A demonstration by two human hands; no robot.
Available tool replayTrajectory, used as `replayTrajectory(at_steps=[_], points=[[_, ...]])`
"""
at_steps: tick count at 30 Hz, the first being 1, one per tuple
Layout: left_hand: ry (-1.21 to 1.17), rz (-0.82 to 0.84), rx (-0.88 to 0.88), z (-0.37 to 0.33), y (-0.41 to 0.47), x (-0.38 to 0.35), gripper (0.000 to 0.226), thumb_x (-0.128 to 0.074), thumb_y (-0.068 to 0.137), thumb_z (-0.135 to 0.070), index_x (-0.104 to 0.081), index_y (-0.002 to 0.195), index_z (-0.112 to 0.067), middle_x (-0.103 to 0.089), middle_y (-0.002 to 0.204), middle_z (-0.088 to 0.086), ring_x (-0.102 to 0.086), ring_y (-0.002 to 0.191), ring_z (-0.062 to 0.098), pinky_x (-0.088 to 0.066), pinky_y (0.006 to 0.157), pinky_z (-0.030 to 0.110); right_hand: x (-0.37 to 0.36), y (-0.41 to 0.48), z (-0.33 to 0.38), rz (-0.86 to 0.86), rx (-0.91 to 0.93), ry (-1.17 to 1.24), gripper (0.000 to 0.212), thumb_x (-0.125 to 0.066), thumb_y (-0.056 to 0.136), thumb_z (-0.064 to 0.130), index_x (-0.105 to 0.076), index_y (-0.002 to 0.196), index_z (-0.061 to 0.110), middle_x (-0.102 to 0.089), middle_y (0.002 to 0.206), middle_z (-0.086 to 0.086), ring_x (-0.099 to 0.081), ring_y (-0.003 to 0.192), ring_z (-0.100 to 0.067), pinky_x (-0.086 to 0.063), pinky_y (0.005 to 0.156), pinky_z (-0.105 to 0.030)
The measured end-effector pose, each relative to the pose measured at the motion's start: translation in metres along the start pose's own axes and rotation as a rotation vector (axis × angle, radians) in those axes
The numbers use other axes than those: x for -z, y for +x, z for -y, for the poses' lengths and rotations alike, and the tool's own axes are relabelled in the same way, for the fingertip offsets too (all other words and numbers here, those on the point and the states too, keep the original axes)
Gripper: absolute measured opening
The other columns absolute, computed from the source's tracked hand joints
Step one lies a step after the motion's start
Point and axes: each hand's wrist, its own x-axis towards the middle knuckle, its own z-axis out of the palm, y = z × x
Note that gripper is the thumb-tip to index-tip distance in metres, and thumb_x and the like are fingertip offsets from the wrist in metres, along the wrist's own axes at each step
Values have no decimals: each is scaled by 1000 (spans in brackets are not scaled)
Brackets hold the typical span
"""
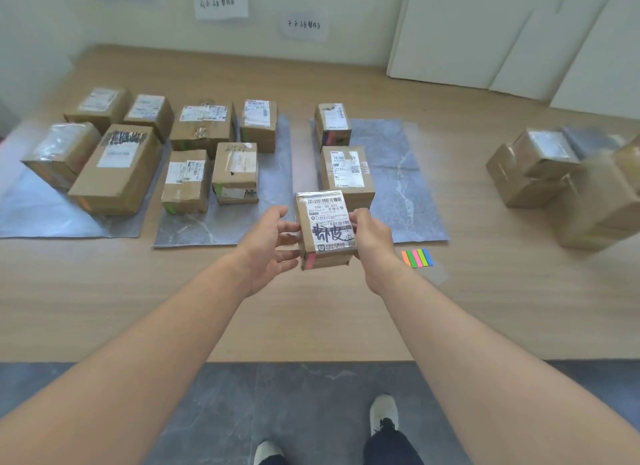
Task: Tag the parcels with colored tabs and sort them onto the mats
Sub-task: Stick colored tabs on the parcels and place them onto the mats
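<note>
A pink-tabbed parcel (pixel 325 229) is held above the table (pixel 311 312) at the 6 o'clock edge of the right mat (pixel 398 173). The right hand (pixel 372 242) grips it, fingers curled; the left hand (pixel 266 246), fingers spread, touches its 9 o'clock side.

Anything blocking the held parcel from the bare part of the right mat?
Nothing visible. The parcel hangs by the mat, whose two boxes line its left edge, leaving the right side bare.

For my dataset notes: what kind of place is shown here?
Probably a room used for makeshift parcel sorting: cardboard parcels lie on grey mats on a wooden floor, with handwritten paper signs on the wall above.
</note>
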Motion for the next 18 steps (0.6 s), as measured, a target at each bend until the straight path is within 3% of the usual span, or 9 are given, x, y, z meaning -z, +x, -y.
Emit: replayTrajectory(at_steps=[2, 7, 12, 15, 18], points=[[6, 4, -8, -13, 2, -20, 54, -44, 99, -52, -66, 119, -7, -63, 124, 13, -65, 104, 32, -48, 104, 46, 19, 10, 15, 11, 17, 9, 51, -44, 85, 37, -63, 111, -2, -63, 83, -2, -49, 79, -20, -37, 74, -37], [6, -9, -58, -47, 20, -71, 56, -44, 99, -51, -64, 126, -6, -62, 124, 12, -65, 104, 32, -48, 107, 47, 63, 53, 54, 37, 53, 29, 42, -45, 94, 33, -70, 108, 2, -72, 86, -1, -57, 79, -20, -45, 77, -34], [-100, -82, -135, -75, 50, -126, 57, -41, 101, -48, -62, 130, -4, -63, 115, 15, -63, 99, 31, -53, 94, 43, 92, 106, 88, 90, 98, 55, 54, -44, 86, 40, -68, 112, -1, -75, 89, -8, -57, 79, -19, -45, 76, -36], [-158, -121, -173, -86, 70, -159, 55, -39, 103, -47, -62, 127, -4, -65, 120, 17, -63, 104, 32, -50, 104, 47, 110, 131, 110, 131, 118, 40, 45, -42, 96, 34, -67, 111, -1, -71, 87, 0, -58, 79, -19, -43, 71, -34], [-179, -151, -187, -97, 87, -188, 51, -39, 102, -47, -65, 119, -7, -67, 116, 15, -63, 103, 30, -44, 109, 47, 128, 153, 128, 141, 144, 40, 44, -41, 99, 33, -70, 110, 3, -77, 94, -4, -60, 81, -18, -43, 71, -33]])
